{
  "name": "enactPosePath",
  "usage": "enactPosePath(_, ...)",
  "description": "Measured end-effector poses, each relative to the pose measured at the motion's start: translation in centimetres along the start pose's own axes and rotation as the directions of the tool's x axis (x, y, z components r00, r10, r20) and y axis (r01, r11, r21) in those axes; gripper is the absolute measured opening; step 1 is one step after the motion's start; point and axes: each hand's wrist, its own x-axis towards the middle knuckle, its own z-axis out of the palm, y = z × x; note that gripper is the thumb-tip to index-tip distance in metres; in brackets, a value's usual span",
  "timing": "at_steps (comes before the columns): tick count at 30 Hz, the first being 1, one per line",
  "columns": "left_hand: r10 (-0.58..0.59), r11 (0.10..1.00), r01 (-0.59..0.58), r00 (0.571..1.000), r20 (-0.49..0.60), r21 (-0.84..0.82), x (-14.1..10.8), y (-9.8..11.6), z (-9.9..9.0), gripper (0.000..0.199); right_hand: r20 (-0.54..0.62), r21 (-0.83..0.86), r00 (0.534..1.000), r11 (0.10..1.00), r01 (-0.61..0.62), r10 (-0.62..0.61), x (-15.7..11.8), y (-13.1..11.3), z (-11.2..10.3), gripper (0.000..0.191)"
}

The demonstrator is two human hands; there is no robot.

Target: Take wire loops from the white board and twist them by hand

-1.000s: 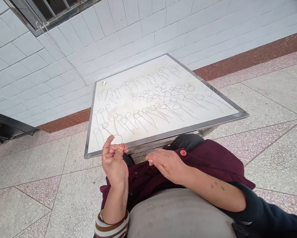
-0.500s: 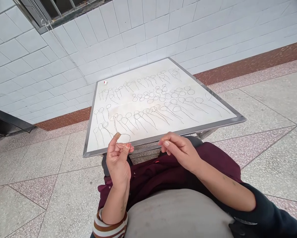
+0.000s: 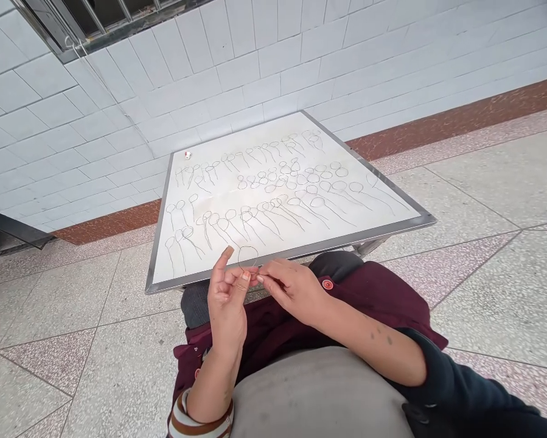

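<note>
A thin dark wire loop stands up between my two hands, above the near edge of the white board. My left hand pinches the base of the loop between thumb and fingers, with its index finger raised apart. Right beside it, my right hand has thumb and fingertips closed at the same spot, apparently on the wire's end; the fingertips partly hide it. On the white board lie several similar wire pieces, many with a round loop and a long tail, such as this looped wire, and some plain rings.
A small white and red item sits at the board's far left corner. Behind the board rises a white tiled wall with a barred window. Speckled stone floor surrounds the board, and dark red cloth covers my lap.
My right hand has moved left to meet my left hand at the base of the wire loop. My left hand has shifted slightly right, and the loop now stands more upright.
</note>
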Motion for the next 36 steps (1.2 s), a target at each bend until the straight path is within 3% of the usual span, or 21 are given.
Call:
enactPosePath(6, 0.045, 0.996, -0.041, 0.997, -0.056, 0.08, -0.2, -0.4, 0.0, 0.051, -0.039, -0.056, 0.999, 0.998, 0.026, -0.028, -0.4, 0.0, 0.5, 0.025)
enactPosePath(12, 0.15, 0.987, -0.137, 0.97, -0.19, 0.081, 0.4, -0.2, -0.7, 0.048, 0.012, -0.087, 0.998, 0.994, 0.059, -0.058, -1.2, 0.3, 0.8, 0.023)
enactPosePath(19, 0.211, 0.978, -0.2, 0.92, -0.331, 0.067, 2.2, 0.6, -4.0, 0.052, 0.076, -0.113, 0.995, 0.991, 0.076, -0.068, -2.9, 1.7, 0.8, 0.026)
enactPosePath(23, 0.285, 0.959, -0.26, 0.869, -0.404, 0.117, 2.4, 1.5, -5.7, 0.054, -0.003, -0.052, 0.997, 0.996, -0.077, 0.077, -3.0, 2.0, -0.1, 0.026)
enactPosePath(26, 0.271, 0.962, -0.237, 0.891, -0.365, 0.136, 2.1, 1.6, -5.6, 0.055, -0.078, -0.048, 0.995, 0.997, -0.058, 0.054, -1.6, 0.8, -0.2, 0.021)
enactPosePath(31, 0.206, 0.975, -0.172, 0.935, -0.29, 0.137, 1.3, 0.9, -4.1, 0.056, -0.008, -0.229, 0.977, 0.952, 0.205, -0.213, 2.0, -1.8, 2.4, 0.015)
enactPosePath(36, 0.151, 0.987, -0.131, 0.952, -0.266, 0.093, 0.7, 0.9, -3.9, 0.055, -0.067, -0.162, 0.978, 0.969, 0.187, -0.199, 3.1, -1.9, 4.7, 0.012)
